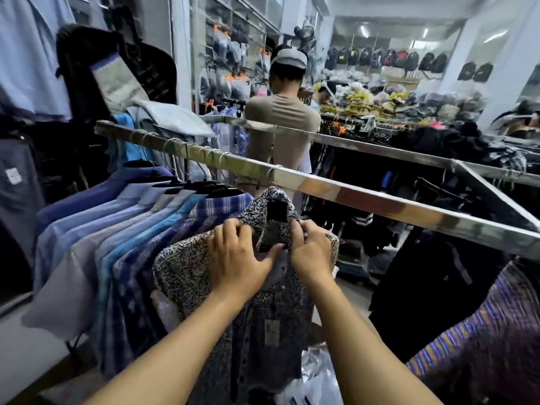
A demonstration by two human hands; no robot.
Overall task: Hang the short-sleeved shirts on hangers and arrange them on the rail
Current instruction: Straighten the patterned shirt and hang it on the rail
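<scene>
Head view: the patterned shirt (181,270) hangs beneath the metal rail (321,185), just beside a row of blue shirts (117,229). The left grip (233,258) clutches its collar on one side, and the right grip (311,254) pinches the collar opposite. A person in beige (280,118) stands beyond the rail.

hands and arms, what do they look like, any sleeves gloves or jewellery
Two bare hands, the left hand and the right hand, with no gloves. No rings, watch or bracelet show. The left forearm and right forearm are uncovered down to the frame edge, so no sleeve is in view.
</scene>
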